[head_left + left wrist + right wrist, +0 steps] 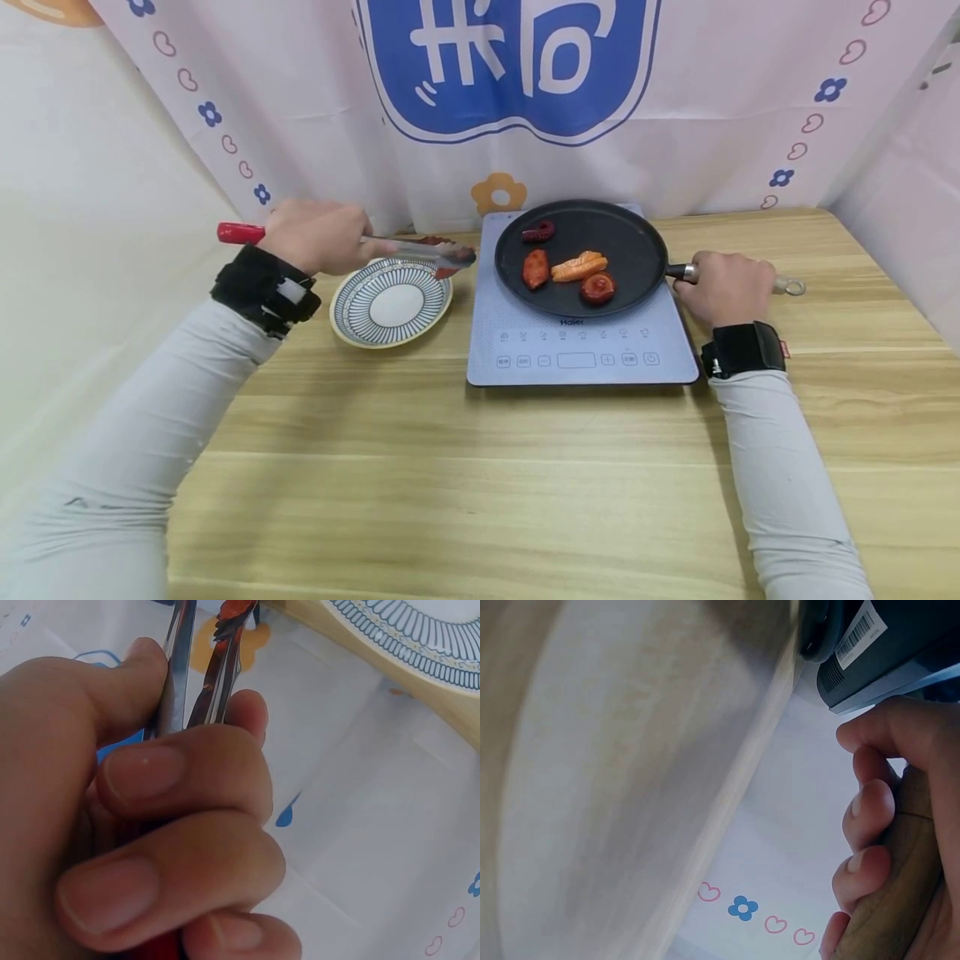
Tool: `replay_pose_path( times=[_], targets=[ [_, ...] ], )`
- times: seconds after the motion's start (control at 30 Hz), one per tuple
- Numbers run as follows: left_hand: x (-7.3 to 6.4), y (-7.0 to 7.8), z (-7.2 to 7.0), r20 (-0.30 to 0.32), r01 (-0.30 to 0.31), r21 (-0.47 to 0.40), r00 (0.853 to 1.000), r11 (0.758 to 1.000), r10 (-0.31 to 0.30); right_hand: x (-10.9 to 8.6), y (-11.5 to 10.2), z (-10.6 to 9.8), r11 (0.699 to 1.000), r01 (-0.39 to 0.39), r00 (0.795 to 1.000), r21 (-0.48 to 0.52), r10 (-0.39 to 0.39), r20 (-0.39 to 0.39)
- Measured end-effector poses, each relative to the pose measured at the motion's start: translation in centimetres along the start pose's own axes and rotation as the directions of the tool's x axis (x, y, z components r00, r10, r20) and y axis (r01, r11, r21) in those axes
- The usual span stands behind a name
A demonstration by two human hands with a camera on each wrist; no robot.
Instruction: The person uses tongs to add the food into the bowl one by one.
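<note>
My left hand [318,233] grips metal tongs [412,247] with a red handle, the fingers curled round them. At the tongs' tips is a reddish piece of food [236,609], over the far right rim of a striped plate [397,304]; its kind cannot be told. My right hand [726,287] is wrapped round the wooden handle [900,877] of a flat black frying pan [630,250]. In the pan lie a dark red curled piece [538,232], a red-orange piece [536,269], an orange salmon-like slice [579,267] and a round red piece [597,288].
Under the pan is a pale induction cooker [585,373] with touch buttons along its front. A wooden table [480,492] carries everything. Behind it hangs a white printed cloth [300,100], close to the table's back edge.
</note>
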State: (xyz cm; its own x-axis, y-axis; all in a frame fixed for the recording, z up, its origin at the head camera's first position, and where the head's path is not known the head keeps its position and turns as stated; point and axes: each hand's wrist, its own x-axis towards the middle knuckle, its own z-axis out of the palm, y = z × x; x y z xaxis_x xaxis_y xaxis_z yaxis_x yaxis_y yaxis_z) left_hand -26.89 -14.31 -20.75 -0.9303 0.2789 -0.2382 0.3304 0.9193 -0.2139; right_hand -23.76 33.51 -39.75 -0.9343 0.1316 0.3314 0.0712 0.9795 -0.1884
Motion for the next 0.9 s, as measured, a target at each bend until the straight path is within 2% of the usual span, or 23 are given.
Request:
replay_pose_path(
  times=[0.67,0.9],
  targets=[
    [0.6,1.5,-0.6,-0.023,-0.015,-0.01,1.0,1.0,0.015,0.0,0.0,0.0,1.0,-0.003,1.0,-0.002,0.004,0.005],
    [0.7,2.1,-0.9,-0.029,-0.002,-0.022,1.0,1.0,0.001,0.1,0.0,-0.1,1.0,-0.004,1.0,-0.002,0.004,0.007]
  ],
)
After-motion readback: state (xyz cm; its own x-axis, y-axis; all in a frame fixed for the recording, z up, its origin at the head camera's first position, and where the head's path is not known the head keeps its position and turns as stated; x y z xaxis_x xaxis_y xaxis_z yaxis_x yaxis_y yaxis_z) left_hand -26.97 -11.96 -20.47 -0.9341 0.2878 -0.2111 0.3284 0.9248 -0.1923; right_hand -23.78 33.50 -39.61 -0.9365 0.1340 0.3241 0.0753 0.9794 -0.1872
